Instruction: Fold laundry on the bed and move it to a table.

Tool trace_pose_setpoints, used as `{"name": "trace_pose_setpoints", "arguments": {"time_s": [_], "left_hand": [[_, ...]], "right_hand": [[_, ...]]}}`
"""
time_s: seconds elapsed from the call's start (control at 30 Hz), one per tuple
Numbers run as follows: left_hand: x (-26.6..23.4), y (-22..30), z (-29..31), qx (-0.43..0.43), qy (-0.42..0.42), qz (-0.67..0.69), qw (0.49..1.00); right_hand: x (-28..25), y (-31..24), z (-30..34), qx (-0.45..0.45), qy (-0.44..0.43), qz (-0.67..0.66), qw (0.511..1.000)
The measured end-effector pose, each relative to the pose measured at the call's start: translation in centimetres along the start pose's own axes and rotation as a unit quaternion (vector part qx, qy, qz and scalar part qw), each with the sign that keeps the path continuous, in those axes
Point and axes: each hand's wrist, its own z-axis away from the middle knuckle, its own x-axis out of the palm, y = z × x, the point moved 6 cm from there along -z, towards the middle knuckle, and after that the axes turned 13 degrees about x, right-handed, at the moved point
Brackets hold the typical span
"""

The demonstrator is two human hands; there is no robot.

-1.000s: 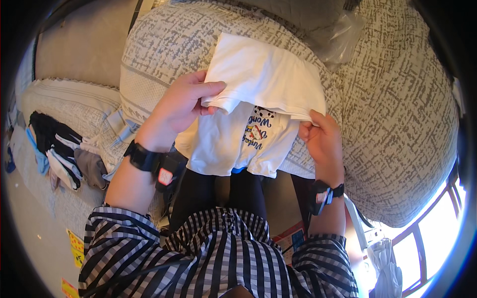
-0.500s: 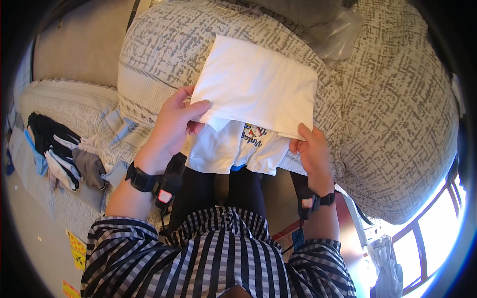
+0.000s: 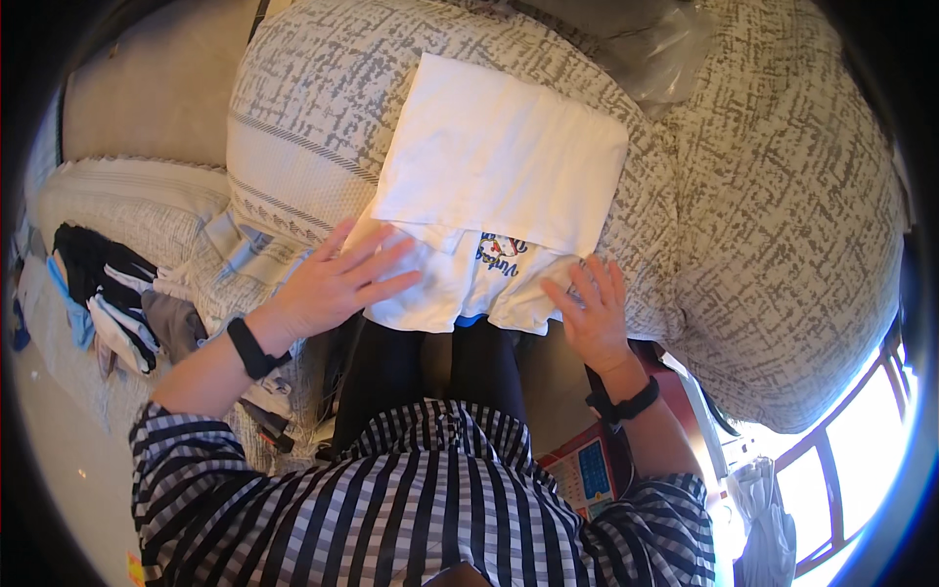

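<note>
Mid-frame, the white shirt [image 3: 504,147] runs up-down, picture [image 3: 502,248] upside down; your left grip [image 3: 333,282] and right grip [image 3: 595,311] spread wide at its edges.

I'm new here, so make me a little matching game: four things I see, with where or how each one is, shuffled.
1. White printed shirt
2. Left hand
3. Clothes pile
4. Clear plastic

A. Far left of the picture, partly black, white and blue
B. Fingers spread, at the left edge of the folded garment
C. Near the top, right of centre
D. Partly folded over, hiding some lettering

Pairs: 1-D, 2-B, 3-A, 4-C
</note>
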Motion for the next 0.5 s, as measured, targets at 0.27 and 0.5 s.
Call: {"name": "trace_pose_setpoints", "arguments": {"time_s": [0.27, 0.5], "left_hand": [[1.8, 0.6, -2.4, 0.066, -0.042, 0.109, 0.991], [-0.8, -3.2, -4.7, -0.083, 0.012, 0.334, 0.939]], "right_hand": [[1.4, -0.6, -1.4, -0.054, -0.051, -0.025, 0.997], [0.7, 3.9, -3.4, 0.200, -0.112, -0.286, 0.931]]}}
